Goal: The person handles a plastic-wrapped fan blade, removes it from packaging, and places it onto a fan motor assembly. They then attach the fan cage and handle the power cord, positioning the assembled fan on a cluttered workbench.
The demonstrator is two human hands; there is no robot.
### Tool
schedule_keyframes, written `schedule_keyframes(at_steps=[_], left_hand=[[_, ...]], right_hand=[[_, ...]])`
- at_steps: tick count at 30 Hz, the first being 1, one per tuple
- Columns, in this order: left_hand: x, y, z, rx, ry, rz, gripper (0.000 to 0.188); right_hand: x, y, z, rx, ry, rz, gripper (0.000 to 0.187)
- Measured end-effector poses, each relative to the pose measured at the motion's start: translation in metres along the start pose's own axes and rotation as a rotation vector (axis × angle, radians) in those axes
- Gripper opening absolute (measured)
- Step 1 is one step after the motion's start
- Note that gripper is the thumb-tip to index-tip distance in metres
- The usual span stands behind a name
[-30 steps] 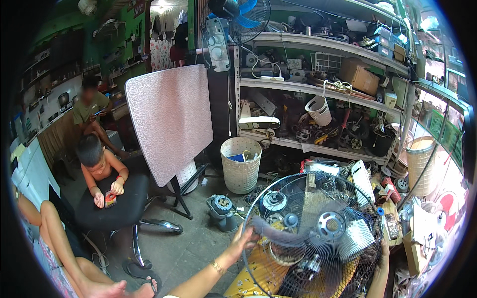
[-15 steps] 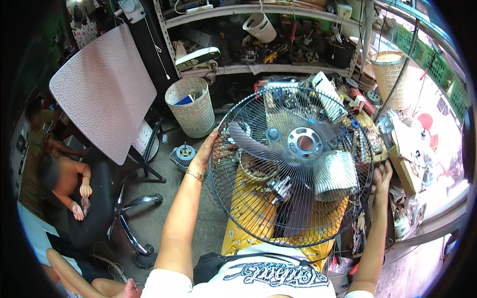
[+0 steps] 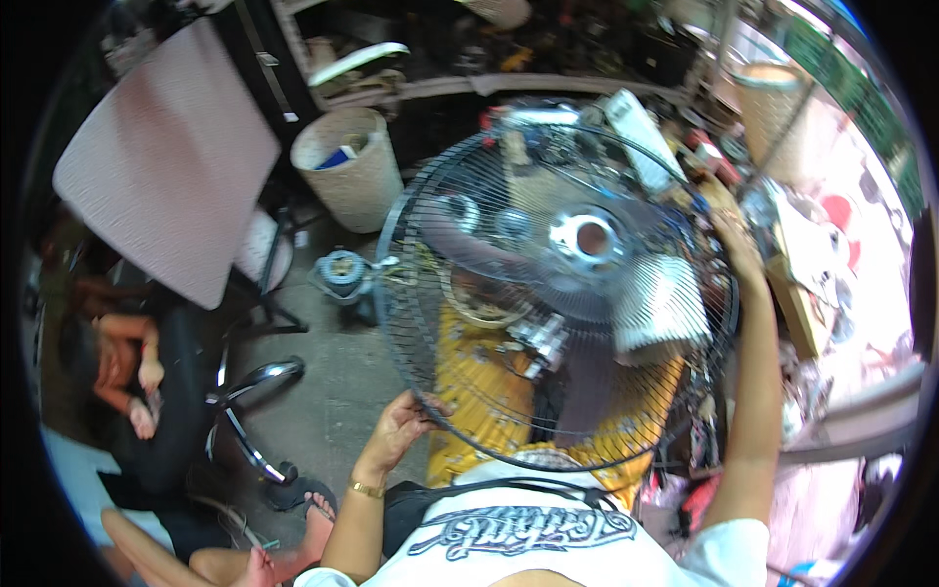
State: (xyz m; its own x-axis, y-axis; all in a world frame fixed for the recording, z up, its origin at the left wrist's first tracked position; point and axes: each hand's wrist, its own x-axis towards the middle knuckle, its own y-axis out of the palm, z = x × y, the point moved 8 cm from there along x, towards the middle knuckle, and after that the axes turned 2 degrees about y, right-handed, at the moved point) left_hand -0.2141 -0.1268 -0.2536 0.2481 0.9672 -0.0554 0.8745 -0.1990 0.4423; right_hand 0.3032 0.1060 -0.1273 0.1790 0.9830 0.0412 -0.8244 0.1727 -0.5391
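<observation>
A round black wire fan grille (image 3: 577,289) lies before me above my lap, with a silver ring at its middle. Dark fan blades (image 3: 585,396) show through the wires. At the near left rim, my left hand (image 3: 403,428) pinches the edge between thumb and fingers. My right hand (image 3: 729,230) is at the far right rim, its fingers smeared by motion, so its grip is unclear. Below the wires sit a pale ribbed cylinder (image 3: 661,311) and a silver metal part (image 3: 541,344). Yellow patterned cloth (image 3: 474,377) covers my legs.
A motor-like part (image 3: 342,272) rests on the floor left of the grille, near a cream bin (image 3: 357,186). Beyond are cluttered shelves (image 3: 469,86). A grey board (image 3: 171,161) and a chair base (image 3: 249,401) stand left. Another person's hands (image 3: 147,401) are at far left.
My left hand has slid down the rim toward me. My right hand has moved away from me up the right rim. The whole view has shifted and blurred.
</observation>
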Motion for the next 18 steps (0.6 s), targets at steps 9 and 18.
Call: schedule_keyframes(at_steps=[9, 18], left_hand=[[0.000, 0.022, 0.021, -0.017, 0.001, -0.148, 0.076], [0.002, 0.040, 0.020, -0.162, -0.112, -0.018, 0.097]], right_hand=[[0.007, 0.027, -0.014, 0.270, 0.057, 0.049, 0.061], [-0.013, 0.006, -0.014, 0.302, -0.027, -0.012, 0.080]])
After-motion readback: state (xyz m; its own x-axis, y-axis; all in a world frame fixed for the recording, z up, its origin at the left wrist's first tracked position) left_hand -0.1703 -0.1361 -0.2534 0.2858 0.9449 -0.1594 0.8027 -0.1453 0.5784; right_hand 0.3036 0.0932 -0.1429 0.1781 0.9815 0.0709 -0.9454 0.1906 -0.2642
